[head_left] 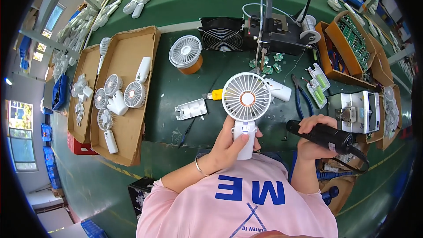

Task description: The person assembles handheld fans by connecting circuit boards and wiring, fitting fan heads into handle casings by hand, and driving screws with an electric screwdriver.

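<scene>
My left hand (224, 149) is wrapped around the white handle of a handheld fan (247, 99). The fan stands upright, its round grille toward me and an orange ring at the centre. In my right hand (313, 133) lies a black electric screwdriver (338, 140), its nose pointing left, apart from the fan, and its cord trailing down on the right. Left of the fan are a white handle shell half (191, 109) and a small yellow piece (217, 94). Behind it on the right lies another white handle (280, 90). Blue-handled pliers (302, 99) rest near the screwdriver.
Cardboard trays (144, 125) with fans stand at left. A white fan head (186, 50) sits on an orange base. At the back are a black cooling fan (222, 39), a soldering machine (282, 31) and small circuit boards (276, 67). Battery-filled shells (318, 81) and a box (324, 57) lie right.
</scene>
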`<state>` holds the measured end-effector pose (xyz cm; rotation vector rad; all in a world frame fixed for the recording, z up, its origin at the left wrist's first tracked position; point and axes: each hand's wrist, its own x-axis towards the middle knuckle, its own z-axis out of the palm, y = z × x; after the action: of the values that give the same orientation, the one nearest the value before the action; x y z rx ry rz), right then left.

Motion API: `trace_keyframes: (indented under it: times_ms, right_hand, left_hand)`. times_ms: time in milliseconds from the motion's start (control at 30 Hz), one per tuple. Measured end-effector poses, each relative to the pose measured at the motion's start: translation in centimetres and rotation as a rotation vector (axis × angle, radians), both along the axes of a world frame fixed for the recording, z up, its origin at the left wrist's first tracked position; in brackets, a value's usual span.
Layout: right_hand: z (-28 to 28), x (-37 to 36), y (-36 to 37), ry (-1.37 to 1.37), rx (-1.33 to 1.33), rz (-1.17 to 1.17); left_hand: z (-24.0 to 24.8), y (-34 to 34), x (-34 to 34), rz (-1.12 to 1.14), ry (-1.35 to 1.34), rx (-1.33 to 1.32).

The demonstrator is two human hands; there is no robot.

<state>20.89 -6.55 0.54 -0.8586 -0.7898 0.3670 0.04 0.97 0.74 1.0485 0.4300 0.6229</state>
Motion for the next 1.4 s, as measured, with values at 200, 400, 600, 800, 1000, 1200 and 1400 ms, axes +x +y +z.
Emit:
trace_keyframes:
  times_ms: [200,400,600,800,1000,1200,1400]
  right_hand:
    - [0.3,0.1,0.4,0.016,-0.08,0.018]
    - [0.9,0.2,1.0,0.006,-0.246,0.133]
    - [0.6,0.2,1.4,0.034,-0.259,0.164]
    - [0.3,-0.1,1.5,0.017,-0.242,0.124]
    - [0.7,0.2,1.8,0.006,-0.227,0.185]
    - [1.3,-0.1,1.4,-0.017,-0.192,0.169]
    - [7.1,-3.1,0.1,-0.001,0.227,0.192]
  left_hand:
    - [1.2,0.3,0.4,0.044,-0.045,-0.162]
    - [1.2,0.6,0.4,0.0,-0.13,-0.261]
    - [0.6,0.5,0.1,0.174,0.033,-0.136]
    - [0.5,1.1,0.0,0.054,-0.092,-0.295]
    - [-0.6,0.4,0.5,-0.043,-0.194,-0.346]
    - [-0.9,0.6,0.3,-0.125,-0.257,-0.599]
    - [-1.5,-0.1,1.4,-0.057,-0.047,-0.593]
